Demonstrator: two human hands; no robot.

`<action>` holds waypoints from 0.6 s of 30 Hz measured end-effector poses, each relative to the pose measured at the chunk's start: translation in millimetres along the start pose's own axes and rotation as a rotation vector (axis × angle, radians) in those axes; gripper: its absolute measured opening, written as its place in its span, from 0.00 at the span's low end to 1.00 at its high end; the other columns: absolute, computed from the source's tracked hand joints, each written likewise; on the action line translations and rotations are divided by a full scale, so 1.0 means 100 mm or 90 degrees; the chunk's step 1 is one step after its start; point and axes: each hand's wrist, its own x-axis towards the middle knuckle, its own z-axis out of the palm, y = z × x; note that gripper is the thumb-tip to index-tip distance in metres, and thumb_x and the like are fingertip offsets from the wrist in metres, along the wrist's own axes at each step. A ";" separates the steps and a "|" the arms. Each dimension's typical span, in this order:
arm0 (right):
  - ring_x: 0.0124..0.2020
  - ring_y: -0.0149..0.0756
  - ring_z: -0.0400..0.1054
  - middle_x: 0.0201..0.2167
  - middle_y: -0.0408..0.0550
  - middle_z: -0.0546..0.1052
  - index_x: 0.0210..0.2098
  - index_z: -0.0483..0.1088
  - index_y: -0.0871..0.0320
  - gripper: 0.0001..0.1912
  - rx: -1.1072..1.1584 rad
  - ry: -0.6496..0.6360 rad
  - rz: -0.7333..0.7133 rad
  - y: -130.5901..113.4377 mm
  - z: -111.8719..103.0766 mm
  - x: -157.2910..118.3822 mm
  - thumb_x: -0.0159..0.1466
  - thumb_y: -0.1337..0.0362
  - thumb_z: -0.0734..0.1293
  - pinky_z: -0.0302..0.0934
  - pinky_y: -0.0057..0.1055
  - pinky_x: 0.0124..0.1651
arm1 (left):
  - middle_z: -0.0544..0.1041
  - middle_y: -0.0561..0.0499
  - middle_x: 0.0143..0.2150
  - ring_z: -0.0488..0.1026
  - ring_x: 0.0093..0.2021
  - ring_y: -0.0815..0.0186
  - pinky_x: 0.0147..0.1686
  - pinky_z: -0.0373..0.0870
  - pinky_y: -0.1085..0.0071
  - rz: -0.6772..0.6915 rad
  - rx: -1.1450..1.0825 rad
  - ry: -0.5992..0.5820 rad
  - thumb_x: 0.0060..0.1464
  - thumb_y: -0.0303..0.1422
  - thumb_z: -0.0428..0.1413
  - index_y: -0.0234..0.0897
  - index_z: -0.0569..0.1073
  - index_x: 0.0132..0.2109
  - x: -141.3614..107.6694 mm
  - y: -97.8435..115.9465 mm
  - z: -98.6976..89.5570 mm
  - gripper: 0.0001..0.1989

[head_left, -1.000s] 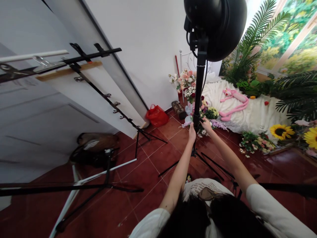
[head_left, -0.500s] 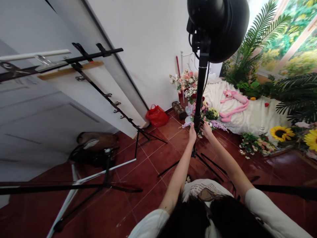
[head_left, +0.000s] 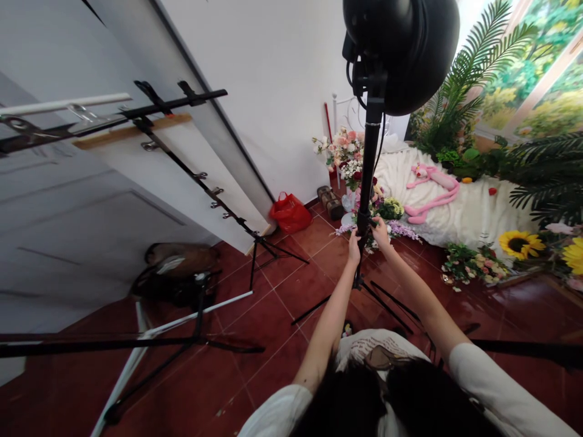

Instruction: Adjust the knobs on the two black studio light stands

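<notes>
A black light stand rises upright in front of me, with a large black lamp head on top and a cable hanging beside the pole. My left hand is wrapped round the pole just below its collar. At the collar's right side, my right hand has its fingers closed on a small dark locking knob, partly covered by the fingertips. The stand's legs spread over the red tiled floor below my arms.
Left, a black backdrop stand with clips stands before white boards. White and black poles cross the floor near a dark bag. A red bag sits by the wall. Right are flowers, a sunflower and a pink plush toy on white cloth.
My right hand has shifted slightly upward at the collar, its fingers turned a little around the knob. The left hand stays on the pole, and the view has moved only slightly.
</notes>
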 end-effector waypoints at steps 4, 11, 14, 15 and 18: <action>0.20 0.28 0.61 0.20 0.37 0.66 0.31 0.64 0.56 0.11 -0.066 -0.020 0.010 -0.06 -0.01 0.04 0.57 0.56 0.66 0.59 0.24 0.23 | 0.79 0.49 0.47 0.73 0.54 0.62 0.58 0.67 0.65 -0.002 -0.018 -0.011 0.56 0.28 0.44 0.40 0.73 0.55 -0.03 -0.03 -0.02 0.22; 0.13 0.30 0.60 0.10 0.37 0.63 0.22 0.66 0.57 0.09 -0.220 -0.021 0.072 -0.16 -0.03 0.13 0.56 0.63 0.68 0.53 0.25 0.21 | 0.78 0.49 0.46 0.73 0.48 0.63 0.54 0.69 0.65 0.017 -0.005 -0.004 0.55 0.27 0.43 0.39 0.73 0.51 -0.02 -0.06 0.03 0.20; 0.13 0.31 0.60 0.08 0.37 0.61 0.20 0.67 0.57 0.10 -0.239 -0.023 0.074 -0.15 -0.04 0.15 0.56 0.63 0.68 0.53 0.26 0.22 | 0.77 0.48 0.47 0.73 0.50 0.63 0.55 0.68 0.64 0.017 -0.008 -0.007 0.55 0.27 0.44 0.38 0.73 0.50 -0.01 -0.06 -0.01 0.19; 0.13 0.31 0.61 0.08 0.37 0.61 0.20 0.68 0.58 0.10 -0.237 -0.026 0.069 -0.15 -0.04 0.15 0.57 0.63 0.68 0.53 0.26 0.22 | 0.77 0.47 0.47 0.73 0.51 0.63 0.55 0.68 0.65 0.010 -0.003 -0.013 0.54 0.27 0.45 0.38 0.72 0.49 -0.01 -0.05 -0.03 0.18; 0.16 0.31 0.64 0.11 0.40 0.66 0.23 0.70 0.60 0.10 -0.220 -0.053 0.038 -0.15 -0.05 0.14 0.59 0.62 0.69 0.56 0.26 0.24 | 0.77 0.47 0.48 0.73 0.50 0.62 0.55 0.68 0.64 0.010 0.023 -0.047 0.52 0.27 0.52 0.38 0.71 0.50 -0.01 -0.01 -0.06 0.17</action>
